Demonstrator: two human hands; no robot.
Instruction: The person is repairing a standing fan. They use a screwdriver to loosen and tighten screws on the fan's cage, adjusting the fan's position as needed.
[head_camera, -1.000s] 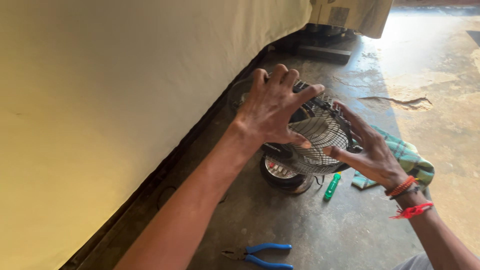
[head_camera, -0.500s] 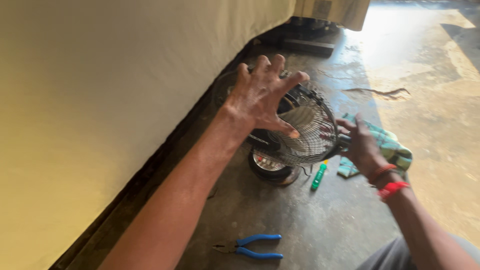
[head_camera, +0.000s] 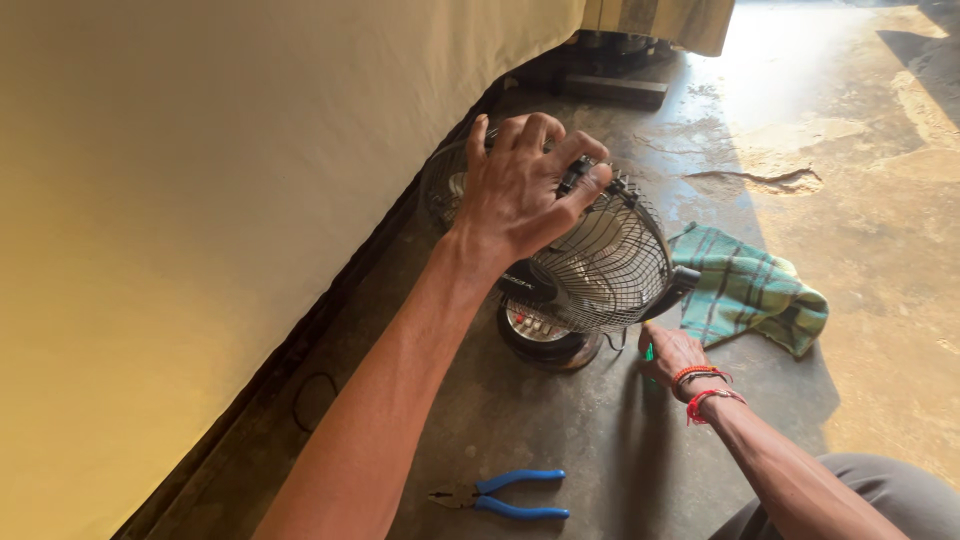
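Note:
A small table fan with a dark wire guard (head_camera: 612, 268) and a round base (head_camera: 538, 338) stands on the concrete floor by a yellow wall. My left hand (head_camera: 520, 190) rests on top of the guard, fingers clamped over its rim. My right hand (head_camera: 672, 355), with red and orange thread bands on the wrist, is down on the floor just right of the base. Its fingers curl around a green screwdriver (head_camera: 648, 352), of which only a sliver shows.
A green checked cloth (head_camera: 748, 290) lies crumpled right of the fan. Blue-handled pliers (head_camera: 505, 495) lie on the floor in front. The yellow wall (head_camera: 200, 200) fills the left side. A dark block (head_camera: 612, 90) sits at the back. A thin cable (head_camera: 308, 400) loops along the wall's foot.
My right hand left the fan guard and dropped to the floor, onto the green screwdriver. My left hand settled from spread fingers into a grip on the guard's top.

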